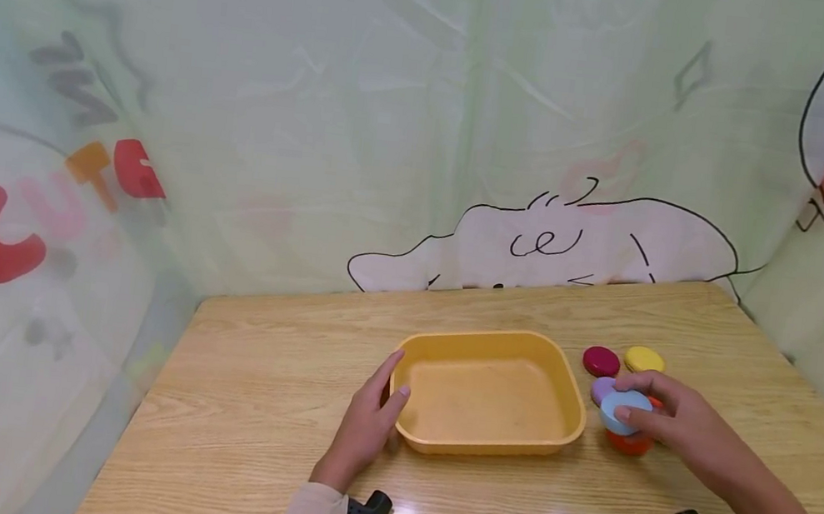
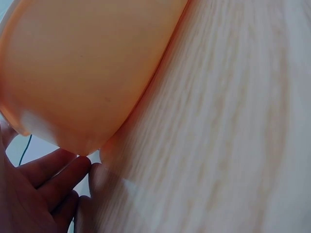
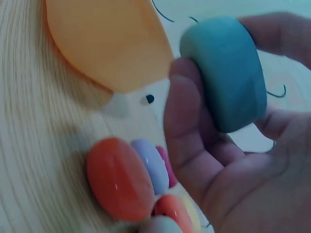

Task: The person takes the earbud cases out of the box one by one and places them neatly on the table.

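Note:
A yellow-orange rectangular tray with rounded corners lies on the wooden table. My left hand holds its left end, thumb over the rim and fingers along the outer wall. The left wrist view shows those fingertips close to the tray's underside by the tabletop. At the tray's right, my right hand pinches a thick light blue disc between thumb and fingers, above the table. Beneath it sits a red-orange disc, with a lilac disc beside it.
Behind the right hand lie a dark pink disc and a yellow disc. Another orange-red disc and a pale rounded piece show in the right wrist view. A printed curtain hangs along the table's back edge.

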`<action>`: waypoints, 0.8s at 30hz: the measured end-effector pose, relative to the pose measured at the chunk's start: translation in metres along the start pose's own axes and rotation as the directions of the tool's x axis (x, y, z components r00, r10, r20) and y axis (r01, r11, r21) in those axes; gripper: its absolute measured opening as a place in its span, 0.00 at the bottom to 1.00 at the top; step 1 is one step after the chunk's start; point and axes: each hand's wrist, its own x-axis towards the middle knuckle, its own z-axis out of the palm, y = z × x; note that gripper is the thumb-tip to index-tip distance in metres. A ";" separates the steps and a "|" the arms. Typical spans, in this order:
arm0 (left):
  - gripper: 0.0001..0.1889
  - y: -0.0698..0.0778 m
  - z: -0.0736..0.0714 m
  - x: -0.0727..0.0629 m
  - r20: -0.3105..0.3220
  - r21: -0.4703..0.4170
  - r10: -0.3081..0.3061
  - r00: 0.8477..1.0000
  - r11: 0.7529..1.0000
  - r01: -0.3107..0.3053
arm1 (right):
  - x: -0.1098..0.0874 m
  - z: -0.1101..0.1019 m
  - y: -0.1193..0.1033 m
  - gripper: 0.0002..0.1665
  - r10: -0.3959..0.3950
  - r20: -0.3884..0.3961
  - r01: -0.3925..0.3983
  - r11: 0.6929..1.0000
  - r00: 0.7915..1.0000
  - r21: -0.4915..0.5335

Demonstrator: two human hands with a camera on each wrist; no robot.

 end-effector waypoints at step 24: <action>0.29 0.001 0.000 0.000 -0.005 0.010 0.025 1.000 1.000 -0.025 | -0.017 -0.018 0.040 0.18 0.066 0.173 -0.067 0.998 0.983 0.001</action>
